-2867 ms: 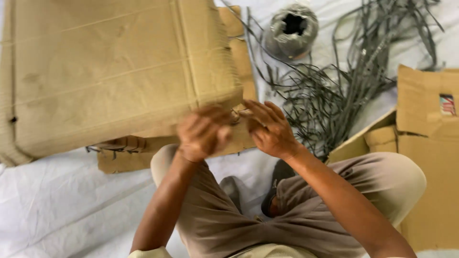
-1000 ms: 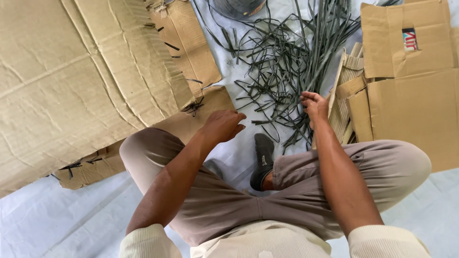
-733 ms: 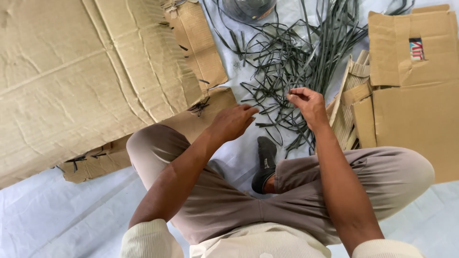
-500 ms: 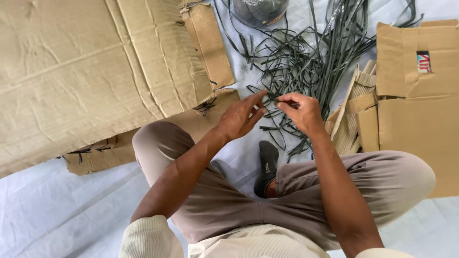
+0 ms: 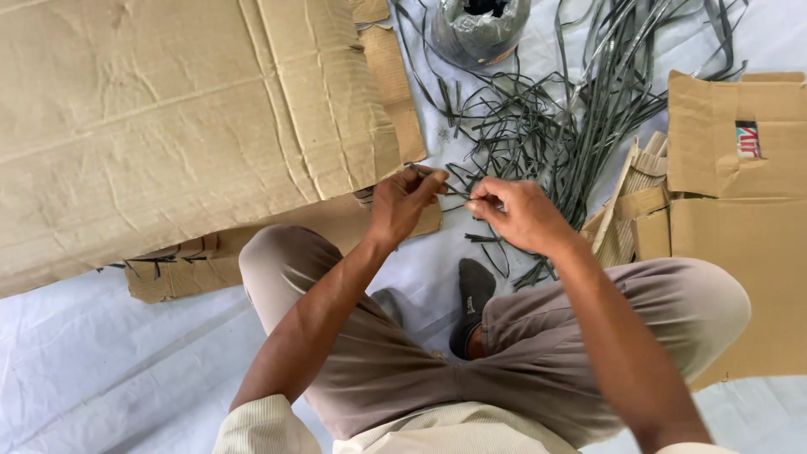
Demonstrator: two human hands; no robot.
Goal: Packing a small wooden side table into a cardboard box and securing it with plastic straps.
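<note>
I sit cross-legged on a white sheet (image 5: 101, 370). My left hand (image 5: 402, 202) and my right hand (image 5: 514, 212) are close together, both pinching one thin dark strip (image 5: 454, 192) stretched between their fingertips. The hands hover just off the right edge of a large flat cardboard sheet (image 5: 168, 126). A loose heap of dark strips (image 5: 572, 126) lies right behind my right hand.
A grey wrapped roll (image 5: 479, 29) stands at the top centre. Folded cardboard boxes (image 5: 740, 202) lie at the right, with cardboard scraps (image 5: 626, 210) beside them. A smaller cardboard piece (image 5: 185, 269) sticks out under the large sheet. My dark sock (image 5: 472, 294) is between my knees.
My right hand picked a strip from the heap and brought it back. My left hand rose from my knee to meet it. Both now hold the strip near the cardboard's edge.
</note>
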